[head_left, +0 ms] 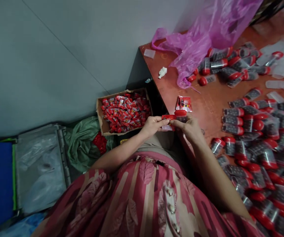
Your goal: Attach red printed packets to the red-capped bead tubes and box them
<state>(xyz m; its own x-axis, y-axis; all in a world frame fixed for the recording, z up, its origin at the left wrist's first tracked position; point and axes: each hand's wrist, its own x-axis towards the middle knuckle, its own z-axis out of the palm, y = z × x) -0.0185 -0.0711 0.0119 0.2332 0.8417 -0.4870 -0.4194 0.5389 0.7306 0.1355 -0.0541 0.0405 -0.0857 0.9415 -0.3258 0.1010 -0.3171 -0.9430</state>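
Over my lap, my left hand (153, 125) pinches the left side of a small red printed packet (167, 117) with a clear lower part. My right hand (190, 127) is closed round a small red-capped container (180, 113), its cap facing away from me. The right thumb also presses on the packet's right edge, so both hands meet there. Most of the container's body is hidden by the fingers. Just beyond, on the table corner, lies a flat stack of red printed cards or packets (184, 104).
A cardboard box (99, 115) full of red packed pieces stands left of the reddish table (165, 89). Several red-capped clear containers (233, 121) with dark contents cover the table's right side. A pink plastic bag (193, 49) lies behind. A green sack (79, 141) and grey crate (64, 158) stand left.
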